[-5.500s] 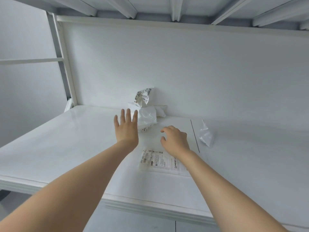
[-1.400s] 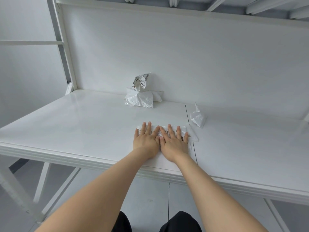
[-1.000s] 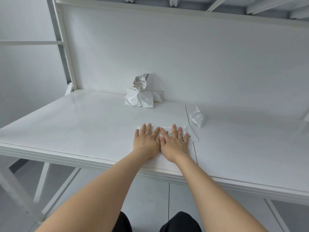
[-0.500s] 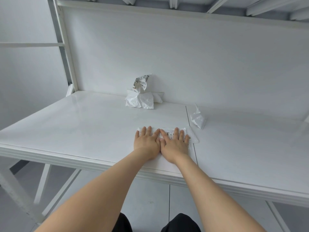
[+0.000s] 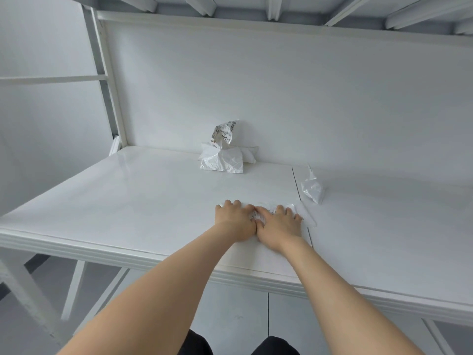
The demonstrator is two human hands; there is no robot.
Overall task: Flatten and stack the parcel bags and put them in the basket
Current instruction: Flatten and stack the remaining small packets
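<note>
Flat white plastic parcel bag w/ printed label lies front-centre on white table. Left hand & right hand sit side by side on it, thumbs touching, fingers bent, tips down; can't tell if gripping.

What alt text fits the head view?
The left hand and right hand, fingers curled, grip a flat parcel bag on the white table. A heap of crumpled bags lies at the back wall, a small crumpled bag to its right.
</note>
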